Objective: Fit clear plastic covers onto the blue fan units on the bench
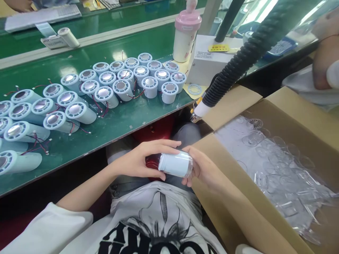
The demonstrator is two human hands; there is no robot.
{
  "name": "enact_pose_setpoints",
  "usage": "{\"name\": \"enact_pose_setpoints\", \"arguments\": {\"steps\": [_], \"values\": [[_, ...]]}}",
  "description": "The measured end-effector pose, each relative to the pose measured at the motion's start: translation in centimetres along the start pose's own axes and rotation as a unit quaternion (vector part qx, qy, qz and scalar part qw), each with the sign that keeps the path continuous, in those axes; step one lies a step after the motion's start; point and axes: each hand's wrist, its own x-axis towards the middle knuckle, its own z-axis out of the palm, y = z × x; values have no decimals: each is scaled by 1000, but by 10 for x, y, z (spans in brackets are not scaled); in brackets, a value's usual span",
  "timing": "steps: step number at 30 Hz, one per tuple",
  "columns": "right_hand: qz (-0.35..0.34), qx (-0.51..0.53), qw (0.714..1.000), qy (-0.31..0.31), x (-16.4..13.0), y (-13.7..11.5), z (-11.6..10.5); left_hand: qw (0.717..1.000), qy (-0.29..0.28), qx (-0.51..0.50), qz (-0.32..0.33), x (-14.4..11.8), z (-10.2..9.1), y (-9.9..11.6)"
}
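Observation:
Over my lap, below the table edge, both hands grip one pale blue-white cylinder (174,164) lying on its side. My left hand (137,160) wraps its threaded end from the left and above. My right hand (203,167) grasps the other end, where a clear plastic cap seems to sit. Several more cylinders of the same kind (120,86), with round metal faces and thin red-black wires, stand or lie in rows on the green table (124,123).
An open cardboard box (238,106) full of clear plastic caps (278,169) sits at my right. A black corrugated hose with a nozzle (233,67) hangs over the table edge. A pink-lidded bottle (185,35) and white machine base stand behind. Another person's arm (323,60) is at far right.

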Motion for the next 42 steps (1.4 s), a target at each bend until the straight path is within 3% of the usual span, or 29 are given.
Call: {"name": "enact_pose_setpoints", "arguments": {"steps": [6,9,10,12,14,15,16,17,21,23,27,33,42], "values": [[74,10,997,-29,-1,-1,7,998,41,-32,-36,-7,9,2],[-20,-111,993,33,-5,2,3,989,64,-90,-97,-10,13,6],[-94,-177,977,72,-7,4,1,985,71,-107,-118,-11,14,8],[-269,-311,904,116,-8,8,-4,976,80,-134,-151,-12,15,11],[-407,-398,818,77,-9,12,-8,970,85,-158,-164,-12,15,13],[-444,-416,793,45,-9,13,-9,969,82,-169,-163,-12,15,13],[-456,-419,785,17,-10,15,-10,969,78,-176,-157,-13,14,13],[-441,-407,800,-2,-10,16,-10,970,71,-177,-147,-13,14,13],[-269,-226,935,-46,-13,16,-7,977,59,-168,-120,-15,12,13],[-220,-136,964,-64,-14,16,-5,971,56,-191,-134,-16,13,13],[-185,-99,976,-58,-13,14,-3,963,55,-218,-151,-18,14,10],[-128,-65,989,-42,-11,11,-1,984,61,-129,-102,-24,12,1],[-116,-58,991,-22,-8,19,2,971,51,-173,-157,-27,16,-4]]}}
